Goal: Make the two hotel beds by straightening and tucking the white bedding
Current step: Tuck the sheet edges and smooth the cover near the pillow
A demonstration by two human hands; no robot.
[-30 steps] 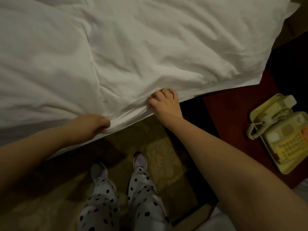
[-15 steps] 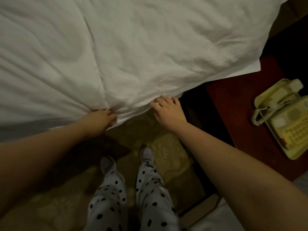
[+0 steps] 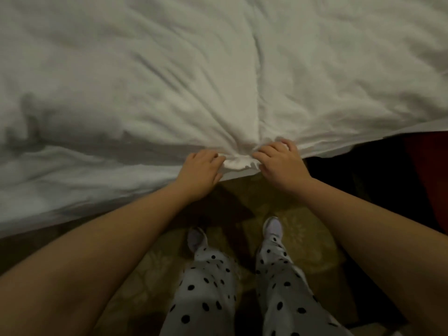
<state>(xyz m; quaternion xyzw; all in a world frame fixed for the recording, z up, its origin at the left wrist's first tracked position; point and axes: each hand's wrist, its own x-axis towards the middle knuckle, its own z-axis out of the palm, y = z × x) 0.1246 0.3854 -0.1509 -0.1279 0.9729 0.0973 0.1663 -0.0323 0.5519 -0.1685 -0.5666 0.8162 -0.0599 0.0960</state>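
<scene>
- step in hand, as i read it: straightening the bedding (image 3: 218, 81) along the near side of the bed. tucking looks not yet begun here, since the hem hangs loose over the side.
- left hand (image 3: 201, 172): fingers curled onto the hem and clamped on the cloth. the fingertips are buried in it, so i judge the grip partly from the bunching.
- right hand (image 3: 282, 163): just beside the left, fingers curled down over the same hem, gripping cloth too.
- between the two hands sits a small gathered wad (image 3: 238, 163) of the hem. creases fan up from it, and one long fold (image 3: 257, 81) runs straight up the bed.
- where the bedding lies: it fills the whole upper view, its hem running left to right directly under both hands. to the right the hem overhangs a dark gap beside a red table (image 3: 426, 178).
- next move, in my judgement: slide the hands apart along the hem to let the wad out, draw the cloth toward the body to flatten the fan, then push the hem down and under.
- that calls for an even pull from both hands; a one-sided tug would likely drag the long fold askew.
- the person stands on the carpet (image 3: 303, 229) close to the bed, so i'd expect room to lean in.
</scene>
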